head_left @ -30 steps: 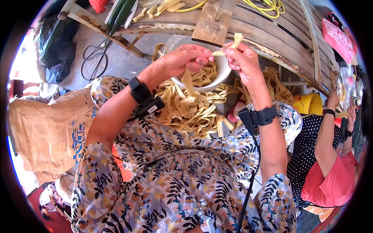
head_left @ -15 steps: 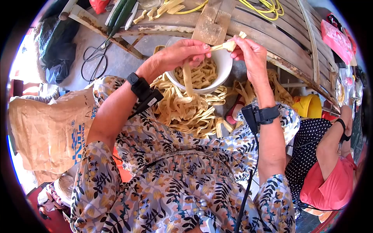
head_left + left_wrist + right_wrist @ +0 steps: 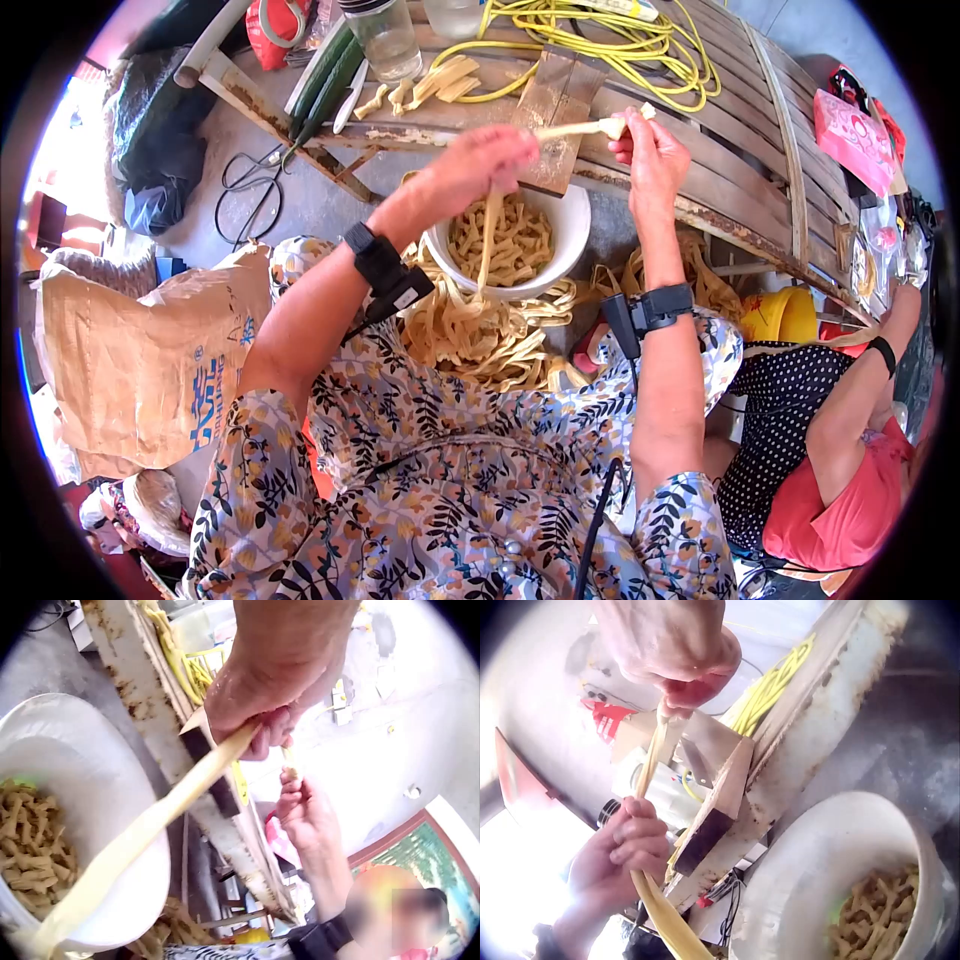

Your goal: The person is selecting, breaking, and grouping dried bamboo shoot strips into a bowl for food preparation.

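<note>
My left hand (image 3: 485,165) grips a long, flat, pale-yellow strip (image 3: 150,821), which looks like bean curd skin. Its tail hangs from that hand past a white bucket (image 3: 577,215) to a heap of similar strips (image 3: 490,345). Between my hands the strip runs taut over a wooden board (image 3: 552,165). At the other end, my right hand (image 3: 655,165) pinches it beside a small knot (image 3: 613,126), thumb and fingertips together. Short knotted pieces (image 3: 500,240) partly fill the bucket below.
The slatted bench (image 3: 730,160) spans the far side, with a yellow cord (image 3: 640,50), a glass jar (image 3: 390,45) and a few yellow pieces (image 3: 445,80) on it. A paper sack (image 3: 140,350) stands at left. At right are a yellow bucket (image 3: 780,315) and another person in a red top (image 3: 835,500).
My hands have moved apart and the strip between them is longer and straighter. A knot has formed by the right hand, where a folded end showed before. The head view has shifted, showing more bench.
</note>
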Demonstrator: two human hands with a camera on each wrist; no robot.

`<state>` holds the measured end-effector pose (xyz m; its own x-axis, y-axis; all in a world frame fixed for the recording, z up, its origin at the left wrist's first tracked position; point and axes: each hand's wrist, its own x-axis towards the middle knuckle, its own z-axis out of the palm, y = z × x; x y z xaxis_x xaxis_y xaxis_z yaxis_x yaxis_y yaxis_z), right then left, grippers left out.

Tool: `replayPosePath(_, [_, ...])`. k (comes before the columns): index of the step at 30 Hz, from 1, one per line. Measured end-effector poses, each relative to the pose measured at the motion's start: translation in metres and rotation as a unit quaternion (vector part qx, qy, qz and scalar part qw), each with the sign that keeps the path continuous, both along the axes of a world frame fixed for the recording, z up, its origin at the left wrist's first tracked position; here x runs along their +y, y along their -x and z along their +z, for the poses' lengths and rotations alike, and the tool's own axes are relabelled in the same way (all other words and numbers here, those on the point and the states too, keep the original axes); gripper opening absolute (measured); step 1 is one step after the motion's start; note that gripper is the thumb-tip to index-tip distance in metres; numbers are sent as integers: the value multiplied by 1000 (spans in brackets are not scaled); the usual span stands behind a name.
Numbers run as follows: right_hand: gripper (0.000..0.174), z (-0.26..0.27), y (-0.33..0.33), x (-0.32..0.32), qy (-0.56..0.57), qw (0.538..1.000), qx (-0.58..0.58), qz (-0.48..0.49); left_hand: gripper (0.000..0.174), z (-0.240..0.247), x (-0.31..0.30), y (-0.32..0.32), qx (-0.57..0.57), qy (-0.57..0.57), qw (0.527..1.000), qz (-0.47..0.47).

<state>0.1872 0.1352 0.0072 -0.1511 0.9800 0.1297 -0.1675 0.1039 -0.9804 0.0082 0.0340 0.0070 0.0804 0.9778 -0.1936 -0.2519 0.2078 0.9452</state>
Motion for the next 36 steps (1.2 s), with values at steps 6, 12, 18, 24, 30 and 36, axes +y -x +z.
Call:
replayPosePath(6, [21, -1, 18, 11, 17, 998, 53, -43, 19, 17, 45, 13, 132, -75, 982, 112])
replayPosePath(12, [23, -13, 20, 16, 41, 997, 43, -49, 19, -2, 60, 21, 228, -80, 964, 113])
replayPosePath(18, [19, -16, 22, 17, 46, 996, 57, -58, 20, -5, 64, 21, 228, -66, 964, 120])
replayPosePath(24, [22, -36, 22, 21, 60, 997, -25, -49, 19, -32, 71, 23, 259, -102, 952, 127])
replayPosePath(30, [22, -15, -1, 3, 37, 996, -77, -28, 14, -8, 34, 33, 199, -53, 968, 143])
replayPosePath(36, [20, 7, -17, -62, 83, 960, -228, 141, 9, -3, -10, 15, 54, -50, 997, 5])
